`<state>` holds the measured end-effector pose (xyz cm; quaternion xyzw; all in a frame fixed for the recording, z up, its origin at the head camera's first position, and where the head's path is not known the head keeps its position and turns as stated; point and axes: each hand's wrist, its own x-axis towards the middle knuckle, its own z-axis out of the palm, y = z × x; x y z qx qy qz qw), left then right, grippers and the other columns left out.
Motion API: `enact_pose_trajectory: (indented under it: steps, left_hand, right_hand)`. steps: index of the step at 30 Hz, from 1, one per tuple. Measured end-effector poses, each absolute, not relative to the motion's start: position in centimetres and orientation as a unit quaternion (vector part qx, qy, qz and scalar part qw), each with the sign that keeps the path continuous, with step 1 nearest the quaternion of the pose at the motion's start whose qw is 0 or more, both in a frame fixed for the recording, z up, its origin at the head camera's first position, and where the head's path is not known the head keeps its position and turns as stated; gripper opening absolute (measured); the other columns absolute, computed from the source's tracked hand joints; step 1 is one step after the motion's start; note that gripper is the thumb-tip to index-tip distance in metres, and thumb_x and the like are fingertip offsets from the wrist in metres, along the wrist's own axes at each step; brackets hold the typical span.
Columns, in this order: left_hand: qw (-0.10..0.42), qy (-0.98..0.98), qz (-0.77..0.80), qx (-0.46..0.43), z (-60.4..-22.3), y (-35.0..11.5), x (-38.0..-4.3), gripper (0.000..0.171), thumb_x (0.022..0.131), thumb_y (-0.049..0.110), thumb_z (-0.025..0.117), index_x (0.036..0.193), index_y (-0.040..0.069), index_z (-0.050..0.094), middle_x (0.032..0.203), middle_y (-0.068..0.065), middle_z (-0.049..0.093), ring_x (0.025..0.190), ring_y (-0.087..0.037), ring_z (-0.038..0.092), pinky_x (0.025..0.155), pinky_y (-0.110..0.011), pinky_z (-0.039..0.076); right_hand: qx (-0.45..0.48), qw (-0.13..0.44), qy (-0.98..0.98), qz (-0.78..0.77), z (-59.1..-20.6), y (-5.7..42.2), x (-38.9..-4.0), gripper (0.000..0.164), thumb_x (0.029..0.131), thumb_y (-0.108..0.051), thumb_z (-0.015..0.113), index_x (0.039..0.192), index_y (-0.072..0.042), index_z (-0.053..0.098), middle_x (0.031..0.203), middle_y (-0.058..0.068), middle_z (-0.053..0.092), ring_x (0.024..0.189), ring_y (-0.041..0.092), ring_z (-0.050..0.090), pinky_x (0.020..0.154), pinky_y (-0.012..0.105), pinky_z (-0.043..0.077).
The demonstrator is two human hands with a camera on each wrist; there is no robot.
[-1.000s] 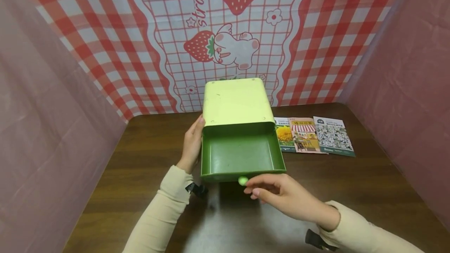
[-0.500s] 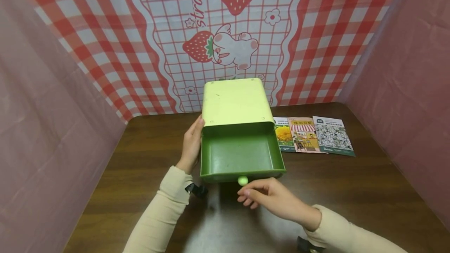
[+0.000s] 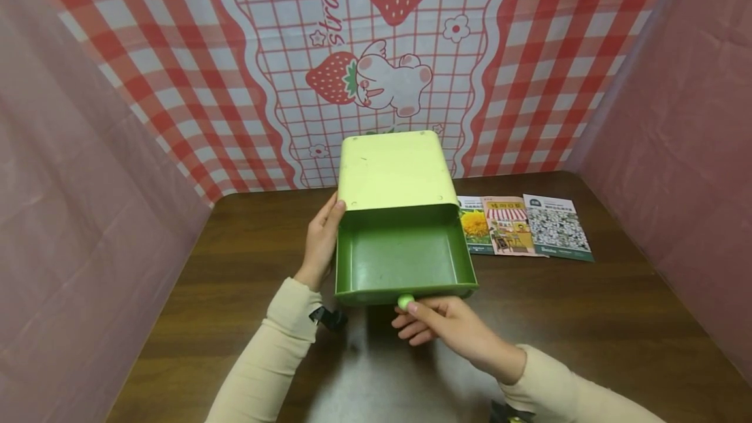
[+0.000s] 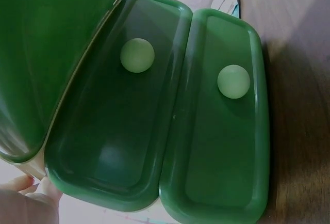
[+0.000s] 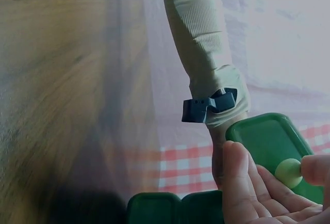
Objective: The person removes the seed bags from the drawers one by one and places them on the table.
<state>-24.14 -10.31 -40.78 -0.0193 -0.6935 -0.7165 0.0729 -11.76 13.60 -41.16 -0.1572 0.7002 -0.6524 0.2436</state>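
A pale yellow drawer cabinet [image 3: 396, 172] stands on the table with its top green drawer [image 3: 405, 256] pulled out. My left hand [image 3: 322, 237] rests against the cabinet's left side, thumb near the front edge and the other fingers mostly hidden behind it. At the drawer front, my right hand [image 3: 455, 328] pinches the round light green knob [image 3: 405, 302], thumb on it and the remaining fingers spread below. In the right wrist view the thumb [image 5: 315, 170] meets the knob's side. Two lower drawers, each with a knob, sit closed in the left wrist view.
Three overlapping printed packets [image 3: 511, 227] lie on the wooden table [image 3: 252, 253] right of the cabinet, one partly hidden by it. Behind hangs a red-and-white checked strawberry cloth [image 3: 205, 70]. Pink curtains [image 3: 76, 214] flank both sides.
My right hand has shifted left and slightly down, and its thumb has come onto the knob. The left hand, cabinet and pulled-out drawer look the same.
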Motion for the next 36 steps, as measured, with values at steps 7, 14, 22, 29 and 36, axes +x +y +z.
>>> enact_pose_trajectory:
  steps: [7,14,22,29,36]
  left_hand:
    - [0.071,-0.694,-0.716,-0.023,-40.9,-10.4,-24.2,0.056,0.100,0.041,0.053,0.149,0.016,0.043,0.156,-0.002,0.039,0.147,-0.020,0.032,0.122,-0.039,0.028]
    - [0.068,-0.699,-0.712,-0.016,-40.8,-10.4,-24.1,0.056,0.100,0.043,0.052,0.149,0.018,0.043,0.156,-0.001,0.040,0.146,-0.020,0.033,0.121,-0.039,0.030]
    - [0.060,-0.701,-0.710,-0.022,-40.7,-10.6,-24.1,0.055,0.101,0.042,0.050,0.150,0.019,0.041,0.157,0.000,0.037,0.147,-0.021,0.031,0.123,-0.041,0.025]
    - [0.063,-0.700,-0.711,-0.030,-40.7,-10.6,-24.0,0.055,0.101,0.043,0.048,0.150,0.018,0.041,0.157,0.001,0.038,0.147,-0.018,0.031,0.123,-0.040,0.026]
    - [0.044,-0.655,-0.753,-0.038,-40.8,-10.6,-23.9,0.055,0.104,0.042,0.037,0.151,0.014,0.039,0.155,-0.008,0.040,0.140,-0.027,0.042,0.117,-0.045,0.037]
  right_hand:
    - [-0.146,0.235,0.695,-0.663,-41.2,13.3,-11.7,0.048,0.103,-0.029,0.050,0.126,0.012,0.058,0.115,0.027,0.068,0.097,0.026,0.072,0.084,0.040,0.061]
    - [-0.148,0.225,0.695,-0.667,-40.7,13.1,-12.0,0.047,0.103,-0.029,0.051,0.123,0.012,0.060,0.111,0.026,0.070,0.095,0.023,0.073,0.084,0.040,0.061]
    - [-0.126,0.223,0.693,-0.674,-39.8,12.6,-13.0,0.049,0.101,-0.035,0.054,0.121,0.008,0.063,0.110,0.022,0.072,0.094,0.025,0.073,0.083,0.040,0.062]
    - [-0.111,0.217,0.683,-0.688,-39.5,12.5,-14.3,0.050,0.100,-0.036,0.055,0.121,0.008,0.064,0.107,0.018,0.073,0.093,0.022,0.073,0.083,0.039,0.062]
    - [-0.095,0.202,0.670,-0.708,-39.7,12.2,-15.6,0.052,0.098,-0.038,0.058,0.121,0.008,0.064,0.102,0.014,0.075,0.092,0.021,0.074,0.085,0.043,0.061]
